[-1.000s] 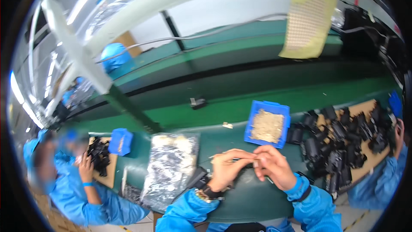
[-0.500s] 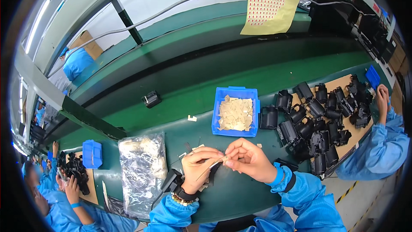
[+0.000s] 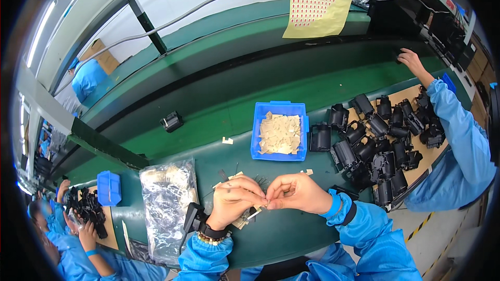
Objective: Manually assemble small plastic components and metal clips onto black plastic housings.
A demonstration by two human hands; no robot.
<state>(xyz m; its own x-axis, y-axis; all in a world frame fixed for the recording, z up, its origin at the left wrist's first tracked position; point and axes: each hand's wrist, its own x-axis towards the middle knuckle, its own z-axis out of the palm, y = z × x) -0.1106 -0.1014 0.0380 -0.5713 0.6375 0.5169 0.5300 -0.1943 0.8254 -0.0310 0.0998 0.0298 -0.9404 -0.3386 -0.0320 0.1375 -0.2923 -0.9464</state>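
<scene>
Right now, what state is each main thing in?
Left grip: pinched closed; anything held is too small to tell.
Right grip: pinched closed beside the left.
Blue bin: open, filled with beige pieces.
Clear bag: wrinkled, lying down.
Black parts at right: heaped.
Lone black part: lying apart.
Yellow sheet: hanging.

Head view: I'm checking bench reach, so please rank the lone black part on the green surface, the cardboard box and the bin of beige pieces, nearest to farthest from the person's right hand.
From the right hand:
1. Bin: just beyond it.
2. Black part: beyond, to the left.
3. Cardboard box: far left background.
</scene>
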